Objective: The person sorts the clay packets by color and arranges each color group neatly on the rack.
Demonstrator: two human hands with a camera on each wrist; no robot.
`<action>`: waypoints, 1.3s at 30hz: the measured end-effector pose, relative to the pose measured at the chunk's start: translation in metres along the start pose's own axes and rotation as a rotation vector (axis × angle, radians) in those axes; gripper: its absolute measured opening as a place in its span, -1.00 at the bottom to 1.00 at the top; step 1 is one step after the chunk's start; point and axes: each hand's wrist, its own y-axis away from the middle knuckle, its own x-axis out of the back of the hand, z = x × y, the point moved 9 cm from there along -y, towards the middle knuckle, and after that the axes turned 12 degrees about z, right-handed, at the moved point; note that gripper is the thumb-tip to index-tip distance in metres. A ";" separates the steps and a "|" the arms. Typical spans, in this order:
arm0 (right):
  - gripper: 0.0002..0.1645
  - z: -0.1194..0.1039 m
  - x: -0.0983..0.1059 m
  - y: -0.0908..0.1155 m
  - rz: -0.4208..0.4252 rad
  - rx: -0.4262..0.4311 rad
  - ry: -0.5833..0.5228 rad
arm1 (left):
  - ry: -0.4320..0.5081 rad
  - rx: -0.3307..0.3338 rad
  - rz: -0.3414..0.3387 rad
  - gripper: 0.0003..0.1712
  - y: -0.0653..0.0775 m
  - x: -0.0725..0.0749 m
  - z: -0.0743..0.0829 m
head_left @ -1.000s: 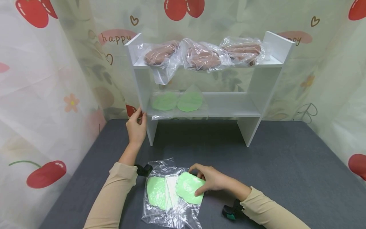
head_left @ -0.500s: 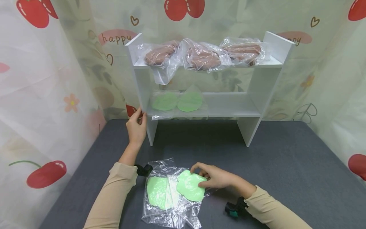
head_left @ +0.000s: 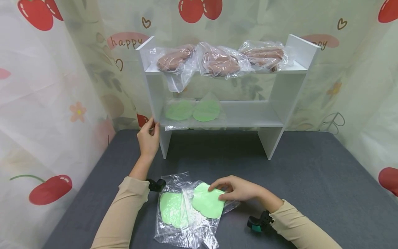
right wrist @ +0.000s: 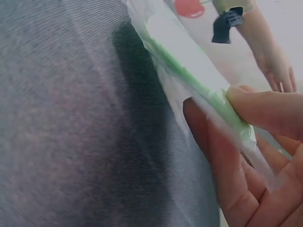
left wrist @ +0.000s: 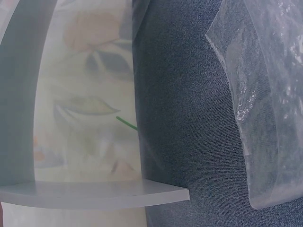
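My right hand (head_left: 240, 188) pinches a flat, wavy-edged light-green piece (head_left: 207, 202) in clear plastic. The right wrist view has its thumb (right wrist: 265, 111) on top and fingers underneath, with the green piece (right wrist: 189, 66) tilted off the table. A second bagged green piece (head_left: 171, 209) lies on the table to the left. My left hand (head_left: 148, 140) grips the left side panel of the white shelf (head_left: 248, 114) between thumb and fingers; the left wrist view catches the shelf (left wrist: 94, 195) but almost none of the hand.
Several bagged brown elongated bundles, one a brown bundle (head_left: 220, 64), lie on the top shelf. Two bagged green pieces (head_left: 206, 110) rest on the middle shelf's left half. The dark table (head_left: 304, 180) meets printed curtains (head_left: 62, 86). A cable (head_left: 334, 121) hangs at right.
My right hand has moved slightly right and up, lifting and shifting the right green piece, and plastic now shows beneath the hand. The left hand stays in place.
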 end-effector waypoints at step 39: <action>-0.61 -0.063 0.066 0.016 0.296 0.167 0.055 | 0.020 0.009 -0.006 -0.60 0.000 -0.001 -0.002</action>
